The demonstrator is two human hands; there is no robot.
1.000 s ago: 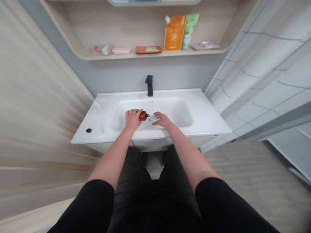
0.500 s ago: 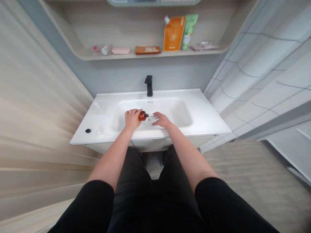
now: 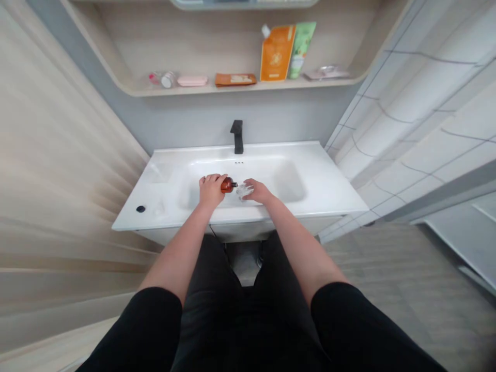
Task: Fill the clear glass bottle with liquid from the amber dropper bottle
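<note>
My left hand (image 3: 211,188) is wrapped round an amber bottle (image 3: 227,185), tipped on its side with its dark neck pointing right. Close to that neck is the rim of a small clear cup (image 3: 243,191), which the fingers of my right hand (image 3: 257,191) grip from the right. Both hands are over the white sink basin (image 3: 289,178). Whether liquid is passing from the bottle into the cup is too small to tell. On the counter at the left lies a black cap-like piece (image 3: 140,208).
A black faucet (image 3: 237,137) rises behind the basin. Above it, a wall shelf (image 3: 155,91) carries an orange pouch (image 3: 277,54), a green tube (image 3: 301,50), a brown packet (image 3: 235,79) and a pink case (image 3: 192,81). A beige curtain (image 3: 50,170) hangs at the left.
</note>
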